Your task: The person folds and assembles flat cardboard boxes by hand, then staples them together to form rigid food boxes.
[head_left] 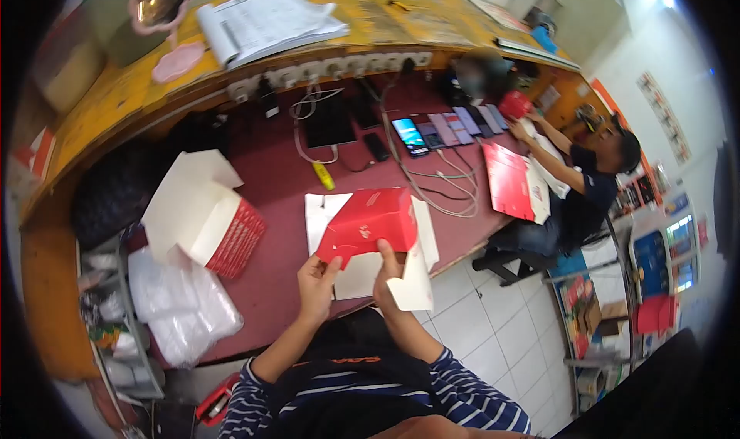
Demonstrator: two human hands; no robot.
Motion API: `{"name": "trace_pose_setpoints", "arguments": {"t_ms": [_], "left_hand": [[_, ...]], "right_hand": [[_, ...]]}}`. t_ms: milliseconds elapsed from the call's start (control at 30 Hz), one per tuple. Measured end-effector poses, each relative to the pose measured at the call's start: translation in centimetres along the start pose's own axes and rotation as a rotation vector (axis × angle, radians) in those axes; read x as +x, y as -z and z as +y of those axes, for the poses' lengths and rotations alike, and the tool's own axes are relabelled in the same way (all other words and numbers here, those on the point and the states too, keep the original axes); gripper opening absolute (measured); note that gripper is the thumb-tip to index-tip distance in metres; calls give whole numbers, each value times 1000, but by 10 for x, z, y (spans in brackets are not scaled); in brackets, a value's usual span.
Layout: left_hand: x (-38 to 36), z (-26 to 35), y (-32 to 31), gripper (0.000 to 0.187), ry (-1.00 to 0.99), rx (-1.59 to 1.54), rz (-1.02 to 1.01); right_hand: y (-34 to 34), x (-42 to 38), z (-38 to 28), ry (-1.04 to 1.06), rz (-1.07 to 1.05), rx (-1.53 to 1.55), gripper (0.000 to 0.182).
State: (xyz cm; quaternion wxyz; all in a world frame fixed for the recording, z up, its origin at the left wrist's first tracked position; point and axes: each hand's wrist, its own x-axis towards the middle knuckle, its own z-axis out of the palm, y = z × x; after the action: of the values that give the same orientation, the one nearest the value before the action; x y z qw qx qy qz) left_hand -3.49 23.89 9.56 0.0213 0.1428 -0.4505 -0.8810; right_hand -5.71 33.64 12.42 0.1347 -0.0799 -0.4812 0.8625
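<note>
Between my hands is a red cardboard box [374, 219] with white inner flaps, partly folded, held above the near edge of the table. My left hand [317, 285] pinches its lower left corner, thumb on the red face. At the lower right, my right hand [388, 277] grips the box with the thumb up against the red panel; its other fingers are hidden behind the card. Under the box lies flat white cardboard [356, 277]. Further left stands an open red and white box [196, 211] with its flaps raised.
Clear plastic bags [181, 304] lie at the left. A yellow highlighter [323, 175], cables and a row of phones [443, 129] are spread over the maroon table [270, 242]. On the right a co-worker [590, 169] sits handling a red box, near flat red cardboard [509, 181].
</note>
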Motion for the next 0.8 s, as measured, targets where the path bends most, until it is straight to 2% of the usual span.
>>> {"name": "trace_pose_setpoints", "arguments": {"t_ms": [67,100,167,233,300,333,367,433,467,500,533,567,600,633,667,700,733,767,800], "left_hand": [[-4,-9,2,15,-359,283,114],[-8,-9,-1,15,-365,283,137],[-13,-7,-5,16,-163,43,261],[-11,-7,4,17,-135,-55,259],[-11,2,16,25,-56,342,92],[-11,11,29,25,-37,566,-198],[-15,21,34,25,-43,562,-183],[-29,60,31,24,-439,1342,-21],[-27,70,28,29,-684,1244,145],[-21,70,37,29,-682,1249,173],[-12,63,50,32,-555,977,139],[-4,56,64,36,-439,702,108],[0,56,83,40,-414,619,85],[5,58,100,38,-775,886,128],[0,62,107,38,-475,508,244],[-5,65,113,38,-177,121,335],[-10,79,117,42,-236,-30,248],[-11,77,141,50,-189,-14,219],[-15,80,152,47,-289,-39,176]], "right_hand": [[-2,-7,-5,-14,-107,54,40],[-6,-12,0,-31,-123,54,40],[-13,-26,13,-145,-127,255,44],[-6,-28,29,-245,-154,345,46],[10,-15,41,-412,-153,270,45],[7,-8,40,-326,-110,153,43],[8,-1,45,-288,-102,31,42],[-5,3,32,-337,-300,-226,39],[-5,4,31,-154,-570,-728,38],[-6,1,33,67,-832,-1218,38],[-7,-4,42,576,-1061,-1388,41],[-19,-9,56,280,-957,-906,40],[-43,-16,46,315,-1058,-993,41],[-73,-24,25,356,-1157,-1081,42],[-97,-29,11,505,-1263,-1452,36],[-103,-35,22,748,-1161,-1312,27],[-110,-37,34,820,-1236,-1370,24],[-118,-39,44,893,-1306,-1428,22],[-129,-42,51,904,-1315,-1421,22]]}}
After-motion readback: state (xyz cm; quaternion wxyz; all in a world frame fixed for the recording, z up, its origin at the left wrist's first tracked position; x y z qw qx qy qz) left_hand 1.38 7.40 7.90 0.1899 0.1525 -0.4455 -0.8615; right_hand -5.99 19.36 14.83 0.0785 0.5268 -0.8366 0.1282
